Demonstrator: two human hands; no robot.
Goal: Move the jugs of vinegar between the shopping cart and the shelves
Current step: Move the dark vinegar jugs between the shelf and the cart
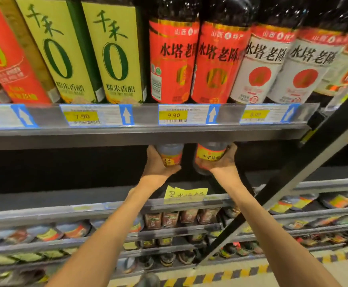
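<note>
Two clear jugs of vinegar with red and yellow labels are held side by side in the dark gap under the upper shelf. My left hand [157,164] grips the left jug [170,155] from below and the side. My right hand [220,162] cups the right jug [209,155] the same way. The upper shelf edge hides both jugs' tops. Both arms reach up and forward into the mostly empty middle shelf [86,201]. No shopping cart is in view.
The upper shelf rail [140,121] carries price tags, with large dark vinegar bottles [214,61] and yellow-labelled cartons [117,56] above it. A yellow handwritten note [185,193] hangs on the middle shelf edge. A black upright [293,172] slants on the right. Lower shelves hold small packets.
</note>
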